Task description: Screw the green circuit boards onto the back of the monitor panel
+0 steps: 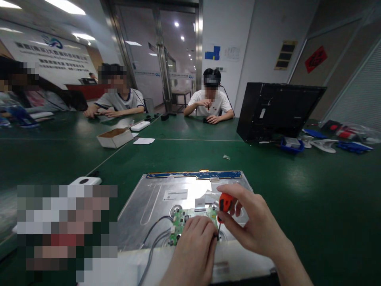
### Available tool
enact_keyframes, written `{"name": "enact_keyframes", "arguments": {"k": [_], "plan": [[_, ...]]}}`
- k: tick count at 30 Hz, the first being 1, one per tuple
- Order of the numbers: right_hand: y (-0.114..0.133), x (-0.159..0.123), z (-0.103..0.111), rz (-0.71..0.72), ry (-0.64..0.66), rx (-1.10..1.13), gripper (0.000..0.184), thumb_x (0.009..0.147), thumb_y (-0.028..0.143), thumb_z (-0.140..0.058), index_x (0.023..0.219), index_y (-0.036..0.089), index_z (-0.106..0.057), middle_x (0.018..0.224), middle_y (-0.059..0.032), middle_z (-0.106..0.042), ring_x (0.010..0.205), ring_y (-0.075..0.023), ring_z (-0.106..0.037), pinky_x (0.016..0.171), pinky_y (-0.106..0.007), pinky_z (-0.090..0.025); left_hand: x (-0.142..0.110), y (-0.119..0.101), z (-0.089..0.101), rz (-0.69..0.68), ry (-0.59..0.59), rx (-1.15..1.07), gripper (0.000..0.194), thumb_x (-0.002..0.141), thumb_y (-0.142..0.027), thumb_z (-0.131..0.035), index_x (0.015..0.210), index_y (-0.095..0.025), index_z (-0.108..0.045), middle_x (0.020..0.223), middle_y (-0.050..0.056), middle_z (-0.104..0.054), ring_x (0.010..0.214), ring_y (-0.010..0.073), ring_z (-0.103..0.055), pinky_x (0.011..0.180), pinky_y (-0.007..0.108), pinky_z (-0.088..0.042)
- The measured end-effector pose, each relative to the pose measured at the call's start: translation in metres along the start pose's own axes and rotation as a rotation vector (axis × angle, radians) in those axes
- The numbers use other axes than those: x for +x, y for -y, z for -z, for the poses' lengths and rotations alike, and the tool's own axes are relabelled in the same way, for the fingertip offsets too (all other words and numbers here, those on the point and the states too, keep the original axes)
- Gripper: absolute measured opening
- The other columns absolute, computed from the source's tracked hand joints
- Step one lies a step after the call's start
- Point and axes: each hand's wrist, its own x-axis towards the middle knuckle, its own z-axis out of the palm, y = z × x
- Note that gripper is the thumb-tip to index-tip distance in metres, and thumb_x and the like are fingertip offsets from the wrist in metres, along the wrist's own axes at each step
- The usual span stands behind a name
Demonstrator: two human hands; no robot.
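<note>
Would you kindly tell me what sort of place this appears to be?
It looks like an office or meeting room, judging by the large green table with people seated at it, the glass doors behind, and the lettered sign wall at far left.

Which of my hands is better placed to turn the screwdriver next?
Probably your right hand: it holds the orange-and-black screwdriver by its handle, shaft pointing down. Your left hand lies over part of the green circuit board, close to the screwdriver's lower end, so it seems better suited to steadying.
</note>
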Motion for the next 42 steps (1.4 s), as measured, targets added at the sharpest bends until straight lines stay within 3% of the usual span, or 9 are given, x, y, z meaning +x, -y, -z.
{"name": "enact_keyframes", "arguments": {"k": [22,27,33,42], "plan": [[-0.0031,-0.0023,-0.0012,-0.008,-0.035,-0.038,0.035,0.090,0.018,-0.065,0.120,0.026,-0.048,0.087,0.0040,-0.061,0.062,-0.0104,-0.053,0.057,-0.023,-0.044,-0.0002,0.0021,-0.0006,0.009,0.007,-0.005,0.020,0.089,-0.004,-0.043,0.096,-0.019,-0.055,0.101,0.008,-0.063,0.095,0.0290,-0.056,0.085,0.048,-0.046],[0.0001,-0.0009,0.0012,0.020,0.041,-0.081,0.042,0.094,0.026,-0.062,0.133,0.027,-0.046,0.091,0.0018,-0.063,0.067,-0.0130,-0.055,0.062,-0.027,-0.044,0.0005,0.0030,-0.0015,-0.017,-0.027,-0.011,0.022,0.089,-0.004,-0.042,0.098,-0.020,-0.055,0.101,0.008,-0.063,0.095,0.0294,-0.056,0.085,0.049,-0.047],[0.0044,-0.0004,0.0023,-0.007,0.051,0.002,0.057,0.092,0.013,-0.051,0.145,0.028,-0.038,0.098,0.0013,-0.065,0.071,-0.0130,-0.056,0.063,-0.026,-0.046,0.0007,0.0025,-0.0010,-0.010,0.011,-0.011,0.021,0.090,-0.004,-0.041,0.097,-0.019,-0.054,0.101,0.009,-0.062,0.094,0.0290,-0.056,0.086,0.050,-0.046],[-0.0007,-0.0009,-0.0010,0.038,-0.006,-0.086,0.035,0.095,0.021,-0.060,0.127,0.027,-0.048,0.087,0.0038,-0.061,0.063,-0.0111,-0.053,0.057,-0.026,-0.040,-0.0017,0.0035,-0.0015,0.000,0.000,0.013,0.020,0.091,-0.005,-0.041,0.098,-0.020,-0.054,0.103,0.008,-0.063,0.097,0.0287,-0.056,0.088,0.049,-0.045]]}}
